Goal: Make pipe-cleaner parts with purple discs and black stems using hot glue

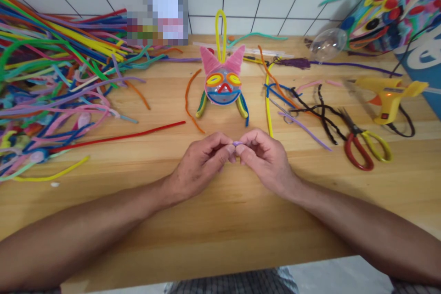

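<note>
Over the middle of the table, my left hand and my right hand meet fingertip to fingertip. Both pinch a short piece of purple pipe cleaner, mostly hidden by the fingers and thumbs. Just beyond them stands a figure made on a clear ball, with pink ears, yellow and orange eyes, a red nose and a blue mouth. A yellow loop rises from its top, and green, yellow and blue limbs hang at its sides.
A large heap of colourful pipe cleaners covers the left. Scissors with red and yellow handles and a yellow glue gun with its light on lie right. Loose stems, a clear plastic ball and a colourful bag sit behind.
</note>
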The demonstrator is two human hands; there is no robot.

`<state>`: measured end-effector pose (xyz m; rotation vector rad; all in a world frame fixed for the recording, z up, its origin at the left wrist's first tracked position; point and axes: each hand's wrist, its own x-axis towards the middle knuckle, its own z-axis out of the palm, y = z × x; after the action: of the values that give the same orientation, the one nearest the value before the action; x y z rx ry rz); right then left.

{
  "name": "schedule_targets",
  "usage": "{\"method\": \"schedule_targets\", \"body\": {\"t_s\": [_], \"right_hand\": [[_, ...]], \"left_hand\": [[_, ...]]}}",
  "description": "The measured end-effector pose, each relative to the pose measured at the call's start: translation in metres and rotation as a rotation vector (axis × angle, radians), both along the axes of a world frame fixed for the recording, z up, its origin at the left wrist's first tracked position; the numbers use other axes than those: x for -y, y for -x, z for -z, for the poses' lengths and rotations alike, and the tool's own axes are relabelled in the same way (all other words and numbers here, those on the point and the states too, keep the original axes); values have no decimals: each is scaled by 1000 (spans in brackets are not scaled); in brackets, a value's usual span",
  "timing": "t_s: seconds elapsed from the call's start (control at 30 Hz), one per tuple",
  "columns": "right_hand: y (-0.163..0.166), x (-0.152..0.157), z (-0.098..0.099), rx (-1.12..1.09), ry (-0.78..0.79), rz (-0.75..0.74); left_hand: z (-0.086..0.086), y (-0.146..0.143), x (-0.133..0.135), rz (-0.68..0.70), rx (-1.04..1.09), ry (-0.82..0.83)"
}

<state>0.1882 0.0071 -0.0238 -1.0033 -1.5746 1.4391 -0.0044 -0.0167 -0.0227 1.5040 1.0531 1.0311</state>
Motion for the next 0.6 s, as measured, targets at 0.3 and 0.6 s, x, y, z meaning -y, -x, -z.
{"method": "schedule_targets", "body": {"t_s": [0.3, 0.6], "right_hand": [[0, 0, -1, -3, 2, -3], [-1, 0, 1, -9, -17, 0]], "left_hand": [[-4, 0, -1, -3, -20, -25], [0, 0, 0, 2, -8, -58]]}}
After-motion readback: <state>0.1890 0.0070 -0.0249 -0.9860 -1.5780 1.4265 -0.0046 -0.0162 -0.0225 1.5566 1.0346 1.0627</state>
